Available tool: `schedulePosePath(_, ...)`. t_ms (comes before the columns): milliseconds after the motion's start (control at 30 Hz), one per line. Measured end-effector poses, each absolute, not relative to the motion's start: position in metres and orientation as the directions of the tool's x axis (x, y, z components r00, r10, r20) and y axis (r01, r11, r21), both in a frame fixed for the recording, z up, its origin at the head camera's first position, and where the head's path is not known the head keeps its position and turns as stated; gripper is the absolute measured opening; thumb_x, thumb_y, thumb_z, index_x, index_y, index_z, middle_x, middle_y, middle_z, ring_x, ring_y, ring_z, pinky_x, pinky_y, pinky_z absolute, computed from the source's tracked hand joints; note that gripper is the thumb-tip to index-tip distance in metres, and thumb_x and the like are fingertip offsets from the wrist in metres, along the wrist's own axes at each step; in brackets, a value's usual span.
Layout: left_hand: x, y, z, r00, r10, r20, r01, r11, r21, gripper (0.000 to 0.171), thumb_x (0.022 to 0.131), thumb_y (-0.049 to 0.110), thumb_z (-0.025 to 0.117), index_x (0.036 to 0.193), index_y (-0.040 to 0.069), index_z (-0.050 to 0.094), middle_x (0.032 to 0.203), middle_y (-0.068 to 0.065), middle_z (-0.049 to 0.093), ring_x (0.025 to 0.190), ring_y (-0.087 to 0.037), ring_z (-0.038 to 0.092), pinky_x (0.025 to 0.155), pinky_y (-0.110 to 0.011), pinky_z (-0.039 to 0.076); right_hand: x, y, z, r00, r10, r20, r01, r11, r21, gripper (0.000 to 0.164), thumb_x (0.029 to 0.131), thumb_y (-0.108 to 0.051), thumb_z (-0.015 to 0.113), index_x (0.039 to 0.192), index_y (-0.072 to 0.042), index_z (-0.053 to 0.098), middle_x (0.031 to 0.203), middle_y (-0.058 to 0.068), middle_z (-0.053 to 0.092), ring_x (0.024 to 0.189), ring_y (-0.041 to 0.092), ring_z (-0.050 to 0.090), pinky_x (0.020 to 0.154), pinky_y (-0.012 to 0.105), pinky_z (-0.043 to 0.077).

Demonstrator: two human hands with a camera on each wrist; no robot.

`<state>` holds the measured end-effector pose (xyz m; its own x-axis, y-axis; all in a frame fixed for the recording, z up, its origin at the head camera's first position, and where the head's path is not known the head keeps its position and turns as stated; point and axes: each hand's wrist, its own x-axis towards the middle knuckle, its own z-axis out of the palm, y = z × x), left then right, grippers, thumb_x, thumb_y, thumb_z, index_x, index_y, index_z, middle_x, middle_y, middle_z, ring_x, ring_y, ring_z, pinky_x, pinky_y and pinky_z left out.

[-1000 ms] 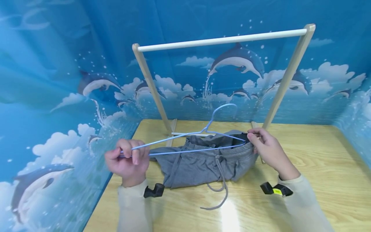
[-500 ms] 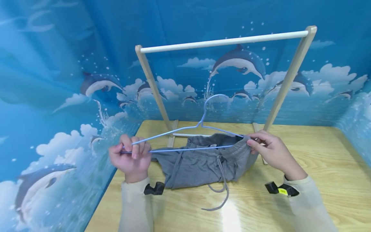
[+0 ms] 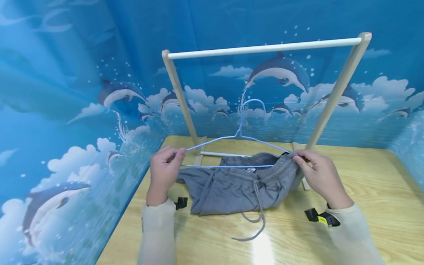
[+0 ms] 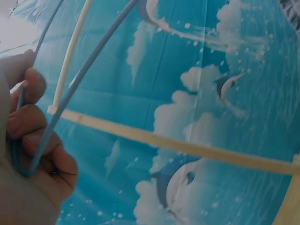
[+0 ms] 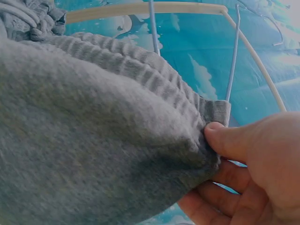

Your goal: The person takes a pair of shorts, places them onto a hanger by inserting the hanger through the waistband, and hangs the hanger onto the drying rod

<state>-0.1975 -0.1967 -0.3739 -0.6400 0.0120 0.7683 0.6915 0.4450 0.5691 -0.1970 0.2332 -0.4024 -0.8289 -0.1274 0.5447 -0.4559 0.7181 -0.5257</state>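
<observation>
At the left, the left hand (image 3: 163, 172) was curled round one end of the blue hanger (image 3: 228, 166), which looked light, stiff and perhaps slick, so its corner seemed a sound hold. Rightward, the grey pants (image 3: 228, 193) lay bunched on the table (image 3: 367, 184) before the rack (image 3: 265, 48), likely soft and limp, best taken by the gathered waistband (image 5: 140, 70). The hanger's far end reached the waist opening, where the right hand (image 3: 321, 176) pinched the edge, though its fingertips were partly hidden.
</observation>
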Motion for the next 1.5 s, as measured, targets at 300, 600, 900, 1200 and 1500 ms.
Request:
schedulePosePath(300, -0.218, -0.182, -0.385, -0.507, 0.024, 0.861, 0.771, 0.460, 0.441, 0.054, 0.100, 0.049, 0.064, 0.063, 0.010, 0.065, 0.056, 0.003, 0.037, 0.057, -0.013, 0.034, 0.060, -0.026, 0.029, -0.197, 0.239, -0.401, -0.784, -0.192, 0.590, -0.493, 0.770, -0.405, 0.020, 0.097, -0.004, 0.071, 0.115, -0.003, 0.077, 0.110, 0.022, 0.075, 0.092, 0.042, 0.072, 0.071, 0.053, 0.055)
schedulePosePath(600, -0.237, -0.180, -0.404, -0.534, 0.113, 0.838, 0.774, 0.464, 0.430, 0.064, 0.095, 0.056, 0.066, 0.056, 0.015, 0.036, 0.056, 0.005, 0.027, 0.058, -0.012, 0.027, 0.063, -0.031, 0.028, -0.200, 0.237, -0.406, -0.723, -0.244, 0.646, -0.559, 0.756, -0.341, 0.024, 0.091, 0.002, 0.075, 0.115, 0.002, 0.076, 0.109, 0.022, 0.075, 0.097, 0.044, 0.071, 0.078, 0.059, 0.055)
schedulePosePath(900, -0.235, -0.172, -0.407, -0.528, 0.106, 0.843, 0.786, 0.437, 0.437, 0.064, 0.097, 0.054, 0.066, 0.057, 0.016, 0.034, 0.056, 0.004, 0.026, 0.056, -0.010, 0.026, 0.059, -0.029, 0.028, -0.202, 0.237, -0.404, -0.704, -0.276, 0.655, -0.583, 0.750, -0.311, 0.025, 0.088, 0.003, 0.077, 0.113, 0.001, 0.077, 0.107, 0.022, 0.075, 0.096, 0.043, 0.072, 0.079, 0.059, 0.056)
schedulePosePath(1200, -0.234, -0.164, -0.404, -0.526, 0.108, 0.844, 0.798, 0.406, 0.446, 0.062, 0.097, 0.052, 0.068, 0.057, 0.016, 0.036, 0.055, 0.004, 0.028, 0.055, -0.011, 0.029, 0.058, -0.030, 0.030, -0.203, 0.233, -0.408, -0.668, -0.303, 0.679, -0.611, 0.744, -0.269, 0.022, 0.086, 0.002, 0.079, 0.108, -0.001, 0.079, 0.102, 0.018, 0.076, 0.092, 0.038, 0.073, 0.075, 0.055, 0.057)
schedulePosePath(1500, -0.237, -0.143, -0.405, -0.524, 0.176, 0.834, 0.804, 0.426, 0.415, 0.062, 0.098, 0.053, 0.065, 0.057, 0.017, 0.036, 0.055, 0.005, 0.028, 0.055, -0.008, 0.027, 0.057, -0.030, 0.029, -0.202, 0.232, -0.407, -0.661, -0.275, 0.699, -0.601, 0.751, -0.272, 0.022, 0.086, 0.003, 0.079, 0.107, -0.001, 0.078, 0.101, 0.015, 0.077, 0.093, 0.037, 0.072, 0.078, 0.053, 0.056)
